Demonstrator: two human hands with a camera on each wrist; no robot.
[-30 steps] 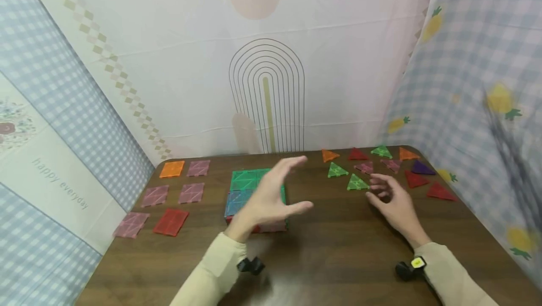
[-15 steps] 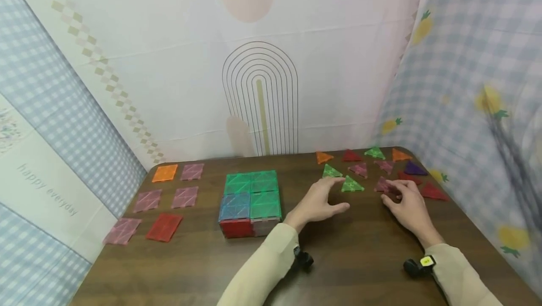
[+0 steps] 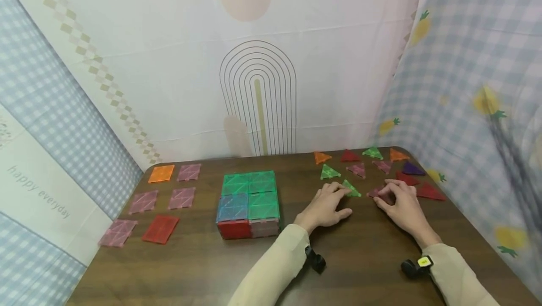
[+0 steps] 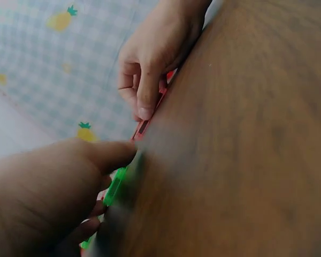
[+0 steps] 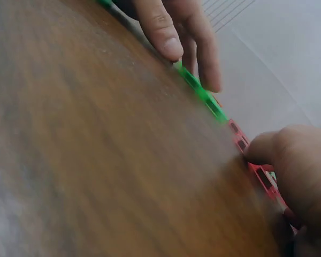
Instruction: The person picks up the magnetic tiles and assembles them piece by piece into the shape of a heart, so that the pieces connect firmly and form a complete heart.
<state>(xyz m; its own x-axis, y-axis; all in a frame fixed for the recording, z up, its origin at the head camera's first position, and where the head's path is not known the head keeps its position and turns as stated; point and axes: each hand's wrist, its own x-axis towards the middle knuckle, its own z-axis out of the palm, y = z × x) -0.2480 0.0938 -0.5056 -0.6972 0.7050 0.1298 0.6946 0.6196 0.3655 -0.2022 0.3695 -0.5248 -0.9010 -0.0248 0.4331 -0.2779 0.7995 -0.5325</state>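
Note:
My right hand (image 3: 404, 209) pinches a pink triangular magnetic tile (image 3: 373, 193) with thumb and fingertips, low at the tabletop. In the right wrist view the thumb presses on the edge of that pink tile (image 5: 263, 179). To its left, my left hand (image 3: 323, 205) has its fingertips on a green triangular tile (image 3: 350, 188), with the thumb held apart in the head view. The left wrist view shows the green tile (image 4: 115, 186) by the left fingers, partly hidden by them. A gap separates the two tiles in the head view.
More triangular tiles, including an orange one (image 3: 322, 157) and a purple one (image 3: 413, 168), lie behind the hands. A box of joined square tiles (image 3: 249, 197) stands left of centre. Several flat squares, one red (image 3: 161, 229), lie at left. Fabric (image 3: 186, 84) hangs behind the table.
My left hand has come across from over the box to the green triangle, which has turned slightly. The right hand has taken hold of the pink triangle and drawn it a little left and nearer.

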